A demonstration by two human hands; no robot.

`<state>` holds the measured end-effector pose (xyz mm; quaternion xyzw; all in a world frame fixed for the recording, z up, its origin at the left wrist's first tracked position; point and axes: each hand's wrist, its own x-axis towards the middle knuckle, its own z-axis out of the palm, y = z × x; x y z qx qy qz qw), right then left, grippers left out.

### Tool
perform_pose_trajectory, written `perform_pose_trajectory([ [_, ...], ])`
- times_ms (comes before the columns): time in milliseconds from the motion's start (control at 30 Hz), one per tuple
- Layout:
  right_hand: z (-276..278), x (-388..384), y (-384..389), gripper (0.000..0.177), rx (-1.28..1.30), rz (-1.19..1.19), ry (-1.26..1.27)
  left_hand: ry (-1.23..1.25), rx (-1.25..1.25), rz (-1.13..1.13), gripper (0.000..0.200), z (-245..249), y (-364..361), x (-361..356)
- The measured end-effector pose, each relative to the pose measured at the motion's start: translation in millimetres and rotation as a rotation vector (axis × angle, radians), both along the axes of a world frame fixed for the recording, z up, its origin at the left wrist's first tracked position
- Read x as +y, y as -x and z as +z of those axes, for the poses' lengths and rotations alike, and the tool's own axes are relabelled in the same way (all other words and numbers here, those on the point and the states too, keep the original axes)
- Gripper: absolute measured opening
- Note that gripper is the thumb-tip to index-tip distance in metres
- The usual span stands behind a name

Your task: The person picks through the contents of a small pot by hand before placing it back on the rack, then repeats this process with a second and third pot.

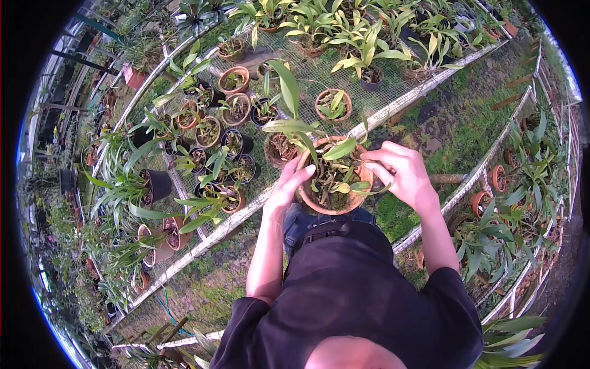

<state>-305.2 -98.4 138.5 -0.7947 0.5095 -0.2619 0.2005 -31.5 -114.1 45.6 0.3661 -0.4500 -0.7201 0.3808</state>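
Note:
A round terracotta pot is held up in front of my waist, close to the edge of the mesh bench. Broad green leaves, stems and brownish potting matter fill the potted plant. My left hand grips the pot's left side, thumb over the rim and the other fingers mostly hidden behind it. At the right rim, my right hand has its fingers bent and pinched together beside the leaves. Whatever lies between those fingertips is too small to make out. Just behind the pot, another brown pot stands on the bench.
The wire-mesh bench with a pale edge rail runs diagonally ahead. Several clay and black pots crowd its left part, including a small clay pot. A second bench with plants stands on the right. Grassy ground lies between them.

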Motion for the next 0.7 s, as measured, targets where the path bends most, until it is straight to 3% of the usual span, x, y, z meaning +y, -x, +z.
perform_pose_trajectory([
  [67, -11, -5, -9, 0.025, 0.04, 0.12, 0.029, -0.024, -0.052, -0.033, 0.08, 4, 4, -3],
  [200, -30, -9, -19, 0.037, 0.2, 0.123, 0.165, -0.025, -0.079, -0.065, 0.081, 0, 11, -9],
  [333, -35, -14, -20, 0.036, 0.234, 0.142, 0.14, -0.09, -0.074, -0.07, 0.078, 10, 15, -10],
  [467, -62, -23, -22, 0.027, 0.126, 0.17, 0.336, -0.1, -0.088, -0.059, 0.076, 7, 18, -10],
  [700, -53, -18, -25, 0.028, 0.1, 0.121, 0.281, -0.07, -0.064, -0.046, 0.079, 8, 13, -9],
])
